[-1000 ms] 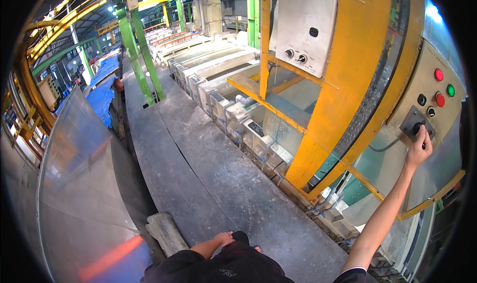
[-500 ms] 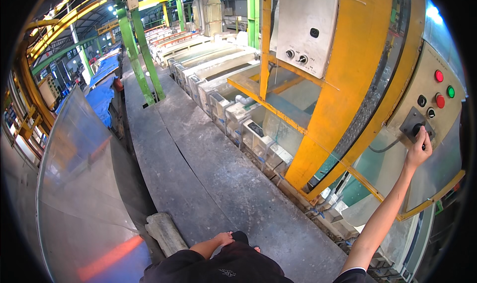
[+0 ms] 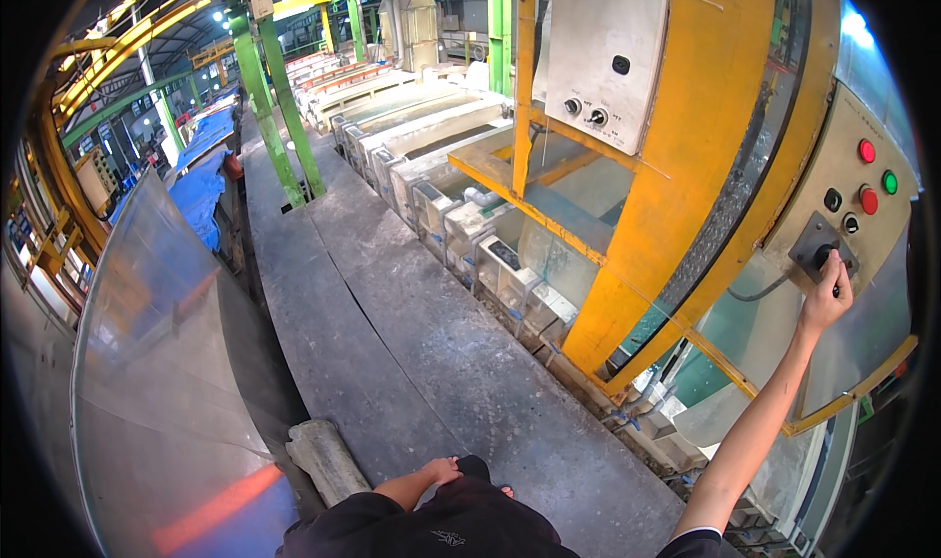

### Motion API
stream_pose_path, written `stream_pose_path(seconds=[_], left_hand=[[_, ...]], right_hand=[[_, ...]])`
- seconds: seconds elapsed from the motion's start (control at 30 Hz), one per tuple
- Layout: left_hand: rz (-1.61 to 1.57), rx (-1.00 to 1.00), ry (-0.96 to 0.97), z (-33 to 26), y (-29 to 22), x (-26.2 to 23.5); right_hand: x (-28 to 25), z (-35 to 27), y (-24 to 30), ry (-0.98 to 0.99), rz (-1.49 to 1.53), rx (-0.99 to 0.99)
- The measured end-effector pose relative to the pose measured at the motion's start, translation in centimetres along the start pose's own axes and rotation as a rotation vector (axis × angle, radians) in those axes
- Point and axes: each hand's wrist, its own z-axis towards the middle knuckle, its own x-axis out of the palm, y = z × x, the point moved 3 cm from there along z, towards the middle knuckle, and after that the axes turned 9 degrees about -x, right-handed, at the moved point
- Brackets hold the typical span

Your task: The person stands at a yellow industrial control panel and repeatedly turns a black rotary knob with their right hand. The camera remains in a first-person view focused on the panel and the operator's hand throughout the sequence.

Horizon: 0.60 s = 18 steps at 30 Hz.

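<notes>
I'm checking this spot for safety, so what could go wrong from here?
1. The right hand grips the black control lever; a slip might move it unintentionally.
2. The grey rounded block lies by the walkway's left edge, close to the person, so it could trip a foot.
3. Open tanks line the walkway's right side; a misstep that way might end among them.

The right hand (image 3: 826, 305) grips a black knob (image 3: 821, 254) on a beige control box (image 3: 848, 171) with red and green buttons (image 3: 868, 199). The left hand (image 3: 446, 470) is near the black shirt (image 3: 500, 524), its grip hard to make out. A yellow frame (image 3: 686, 166) stands beside the grey walkway (image 3: 412, 303).
</notes>
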Motion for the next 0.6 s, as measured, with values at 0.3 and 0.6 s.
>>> stream_pose_path(seconds=[0.3,0.6], left_hand=[[-0.05,-0.011,-0.023,-0.5,-0.4,-0.3],[-0.013,-0.021,0.003,0.7,0.4,0.7]], right_hand=[[-0.7,-0.1,-1.1,0.022,-0.004,-0.009],[-0.4,-0.1,-0.8,0.029,0.002,0.031]])
